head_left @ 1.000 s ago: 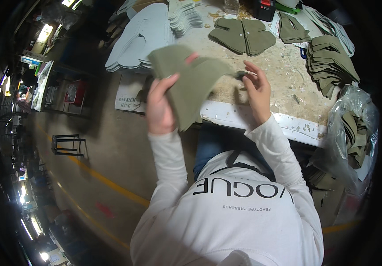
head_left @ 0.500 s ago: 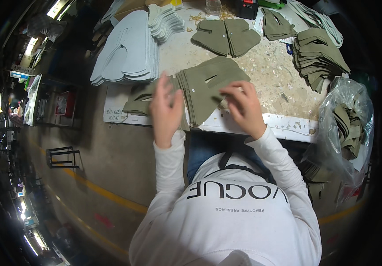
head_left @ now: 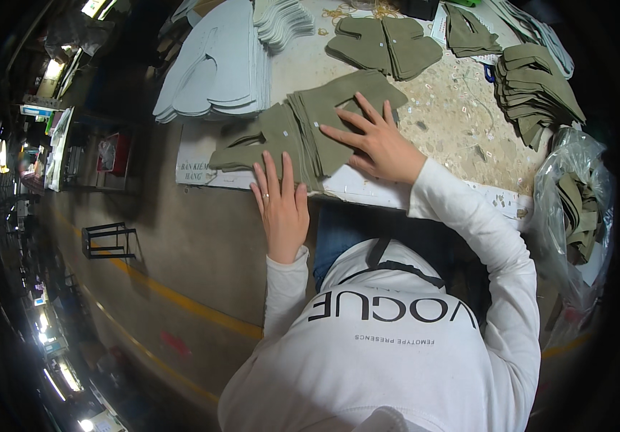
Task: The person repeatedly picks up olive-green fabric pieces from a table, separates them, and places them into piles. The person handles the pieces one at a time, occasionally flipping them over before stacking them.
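Note:
Two adjoining stacks of olive-green cut fabric pieces lie near the table's front edge. My left hand (head_left: 282, 216) reaches over that edge, fingers stretched out and a ring on one. Its fingertips rest on the lower edge of the left olive stack (head_left: 275, 129), which has a slit in it. Spread flat across the right olive stack (head_left: 367, 81), my right hand (head_left: 382, 147) presses on its top piece and partly hides it. Small pale stickers show on both stacks. Neither hand grips anything.
Pale blue-grey cut pieces (head_left: 213, 79) are piled at the far left. More olive pieces (head_left: 385, 47) lie at the back, with a fanned stack (head_left: 536, 90) to the right. A clear plastic bag (head_left: 572, 216) holding olive pieces hangs by the right corner. A black stool (head_left: 108, 241) stands on the floor.
Both hands were raised above the stacks and are now down on them. The right moved up and left onto the right stack; the left dropped to the left stack's lower edge. The view shifted slightly.

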A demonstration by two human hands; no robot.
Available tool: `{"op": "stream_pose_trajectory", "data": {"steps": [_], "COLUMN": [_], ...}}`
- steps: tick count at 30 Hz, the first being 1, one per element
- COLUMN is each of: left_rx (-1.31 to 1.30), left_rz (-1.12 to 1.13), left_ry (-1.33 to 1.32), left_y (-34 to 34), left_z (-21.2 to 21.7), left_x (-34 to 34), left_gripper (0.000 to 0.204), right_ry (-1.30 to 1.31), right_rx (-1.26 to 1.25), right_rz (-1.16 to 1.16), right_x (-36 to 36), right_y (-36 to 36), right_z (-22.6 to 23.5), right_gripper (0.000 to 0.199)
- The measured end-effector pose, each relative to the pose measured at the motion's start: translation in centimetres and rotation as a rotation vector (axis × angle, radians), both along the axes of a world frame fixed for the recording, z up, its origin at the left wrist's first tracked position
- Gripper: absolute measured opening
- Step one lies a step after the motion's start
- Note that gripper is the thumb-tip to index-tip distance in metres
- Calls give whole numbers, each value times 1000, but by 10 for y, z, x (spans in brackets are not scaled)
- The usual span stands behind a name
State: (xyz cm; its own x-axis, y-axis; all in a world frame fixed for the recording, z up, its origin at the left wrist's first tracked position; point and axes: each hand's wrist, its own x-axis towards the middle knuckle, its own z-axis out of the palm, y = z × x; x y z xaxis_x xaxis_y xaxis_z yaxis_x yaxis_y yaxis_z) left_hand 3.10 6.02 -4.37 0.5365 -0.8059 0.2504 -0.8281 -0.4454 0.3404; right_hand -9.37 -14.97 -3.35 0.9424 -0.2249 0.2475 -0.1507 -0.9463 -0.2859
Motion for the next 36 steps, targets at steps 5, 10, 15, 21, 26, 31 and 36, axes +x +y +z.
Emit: {"op": "stream_pose_trajectory", "data": {"steps": [5,10,15,21,26,31,36], "left_rx": [-124,-275,-365,-744,-883,-874,-726], "left_rz": [-145,-288,-218,-47,-7,14,-1], "left_ry": [-1,240,381,489,393,304,251], "left_y": [-1,-9,-10,-14,-31,-60,-104], "left_z": [27,39,41,38,60,98,128], "left_x": [28,49,61,72,72,63,50], "left_gripper": [37,28,13,12,14,16,15], "right_ry": [-31,-124,-178,-314,-459,-620,-673], "right_rx": [55,199,188,28,431,896,739], "right_rz": [25,225,264,243,36,-179,-474], "right_x": [-4,-3,8,4,6,-27,-78], "right_y": [-2,-8,-3,-1,-3,-37,-87], "right_z": [18,30,20,11,23,63,99], "right_gripper": [64,36,26,25,16,17,21]}}
